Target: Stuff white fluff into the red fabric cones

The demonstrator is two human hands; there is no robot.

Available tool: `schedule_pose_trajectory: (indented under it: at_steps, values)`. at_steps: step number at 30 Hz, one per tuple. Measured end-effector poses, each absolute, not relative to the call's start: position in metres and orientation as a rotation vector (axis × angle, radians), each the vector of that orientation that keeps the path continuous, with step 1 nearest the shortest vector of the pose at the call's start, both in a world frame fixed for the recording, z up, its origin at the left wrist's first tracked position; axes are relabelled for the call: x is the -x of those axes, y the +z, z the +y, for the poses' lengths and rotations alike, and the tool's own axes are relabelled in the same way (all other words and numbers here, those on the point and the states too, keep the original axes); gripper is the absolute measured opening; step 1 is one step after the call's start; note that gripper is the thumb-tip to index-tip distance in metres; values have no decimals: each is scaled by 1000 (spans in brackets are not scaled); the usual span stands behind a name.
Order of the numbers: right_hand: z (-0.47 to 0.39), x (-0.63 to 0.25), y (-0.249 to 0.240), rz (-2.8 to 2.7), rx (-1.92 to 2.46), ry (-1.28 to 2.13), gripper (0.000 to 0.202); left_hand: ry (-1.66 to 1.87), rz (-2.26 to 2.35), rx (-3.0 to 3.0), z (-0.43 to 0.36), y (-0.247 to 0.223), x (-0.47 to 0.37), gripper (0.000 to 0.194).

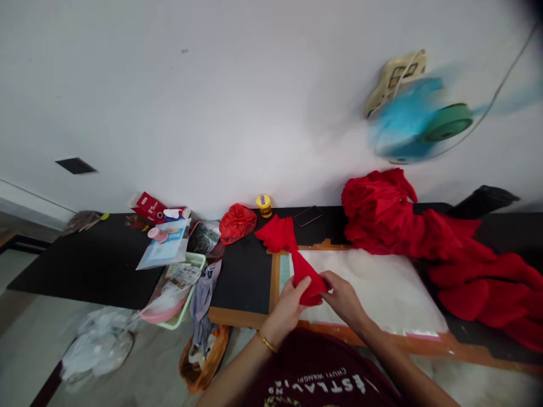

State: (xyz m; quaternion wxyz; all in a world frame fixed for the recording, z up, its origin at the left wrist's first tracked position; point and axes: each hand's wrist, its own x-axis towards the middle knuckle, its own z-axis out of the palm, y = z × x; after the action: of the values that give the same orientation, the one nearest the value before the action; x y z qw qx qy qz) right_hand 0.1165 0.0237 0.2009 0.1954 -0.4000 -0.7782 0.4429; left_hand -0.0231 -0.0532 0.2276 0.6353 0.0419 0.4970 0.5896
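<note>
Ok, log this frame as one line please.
left hand: grips red cloth piece | right hand: pinches same piece | surface: white sheet on wooden board | nearby: red fabric pile, yellow-lidded jar

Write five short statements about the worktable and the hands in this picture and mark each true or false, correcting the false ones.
1. Both hands hold one small red cloth piece. True: the left hand and right hand grip it from either side.
2. The cloth piece is held over bare black tabletop. False: it is over a white sheet on a wooden frame.
3. A large red fabric pile lies to the right of the hands. True.
4. The yellow-lidded jar stands in the green tray. False: it stands on the black table near the wall.
5. The left wrist wears a gold bracelet. True.
</note>
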Motion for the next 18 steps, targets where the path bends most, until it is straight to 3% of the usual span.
schedule_pose_trajectory:
  at_steps: [3,6,13,18]
  values:
    - [30,-130,208,-2041,999,1506,28,1350,1274,-234,-54,226,25,53]
    - [41,-140,220,-1893,989,1723,41,1334,1403,-345,-54,222,25,43]
    - [20,-103,202,-1490,1050,2084,46,1194,1419,-452,-52,207,9,47]
    - [2,-95,183,-1049,1156,2010,49,1149,1321,-299,-54,201,10,50]
